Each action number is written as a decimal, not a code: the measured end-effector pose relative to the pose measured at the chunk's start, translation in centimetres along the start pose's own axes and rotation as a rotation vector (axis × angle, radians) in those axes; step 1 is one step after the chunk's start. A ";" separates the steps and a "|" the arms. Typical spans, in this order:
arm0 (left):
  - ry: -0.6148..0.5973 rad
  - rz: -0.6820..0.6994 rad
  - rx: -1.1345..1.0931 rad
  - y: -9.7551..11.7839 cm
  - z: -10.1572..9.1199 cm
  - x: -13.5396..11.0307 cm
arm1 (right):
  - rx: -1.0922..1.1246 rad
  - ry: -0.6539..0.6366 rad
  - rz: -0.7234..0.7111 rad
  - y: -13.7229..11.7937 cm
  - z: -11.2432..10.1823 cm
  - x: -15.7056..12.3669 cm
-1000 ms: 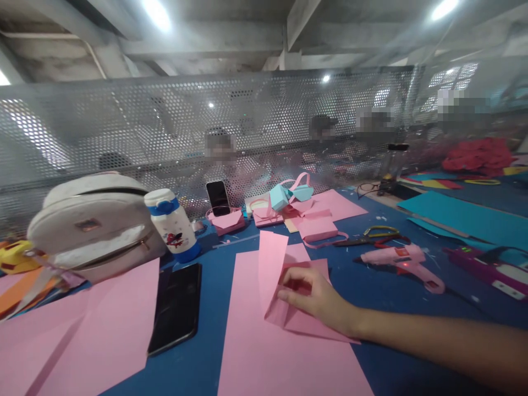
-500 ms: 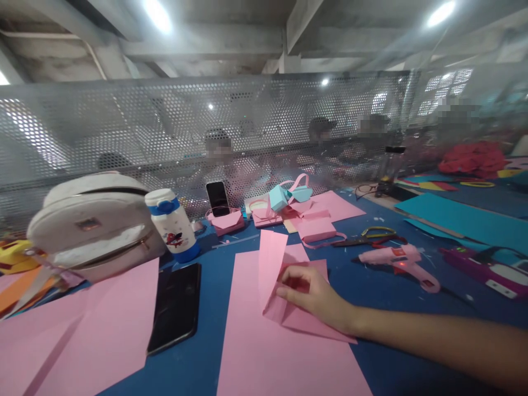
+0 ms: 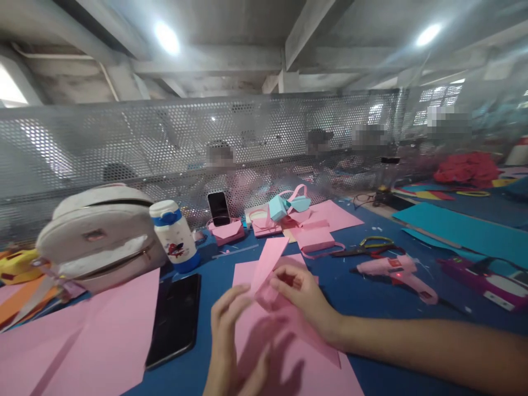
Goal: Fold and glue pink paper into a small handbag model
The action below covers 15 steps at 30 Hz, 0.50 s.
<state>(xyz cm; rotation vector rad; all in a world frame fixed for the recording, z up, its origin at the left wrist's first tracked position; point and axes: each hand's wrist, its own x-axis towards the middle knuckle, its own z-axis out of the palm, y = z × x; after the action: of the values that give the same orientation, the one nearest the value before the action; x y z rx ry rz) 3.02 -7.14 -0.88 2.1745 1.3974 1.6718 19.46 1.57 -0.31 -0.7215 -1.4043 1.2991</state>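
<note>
The left hand (image 3: 226, 335) has come up into view since a moment ago, and the folded pink paper (image 3: 268, 261) has lifted off the sheet. Its long flap now tips over to a slant where it stood nearly upright. The right hand (image 3: 305, 300) stays pinched on the paper's creased middle, thumb and fingertips closed on it. The left hand's fingertips meet the lower edge of the flap, but whether they actually grip it I can't tell; the fingers look loosely curled. All of this is just right of the black smartphone (image 3: 175, 319) lying flat on the blue table (image 3: 214, 264), above the big pink sheet (image 3: 243, 273) that spreads to the right of that phone. The folded paper sits between the two hands, right hand on its far side from the phone, left hand on the near side and lower in the view. To fold this well, I'd judge the right hand should hold the crease as a fixed anchor while the left lines the flap's edge up squarely before any pressing. A crease then wants running out from the pinch, not from the loose tip. Well right of the phone, beyond the right hand, lies a pink glue gun (image 3: 394, 268).
</note>
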 end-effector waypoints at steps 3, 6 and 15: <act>-0.097 -0.044 0.002 -1.6 0.6 1.2 | 0.038 -0.014 0.052 0.2 0.2 -0.3; -0.129 -0.167 -0.070 -2.0 0.8 1.4 | 0.075 -0.050 0.110 0.7 0.3 -0.8; -0.225 -0.123 -0.111 -2.3 0.3 1.2 | 0.101 -0.122 0.192 1.3 0.4 -1.7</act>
<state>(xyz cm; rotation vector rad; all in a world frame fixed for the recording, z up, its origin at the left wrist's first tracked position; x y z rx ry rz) 1.87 -4.84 -1.35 2.0937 1.3150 1.3797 19.33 0.19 -1.93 -0.7326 -1.3806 1.5757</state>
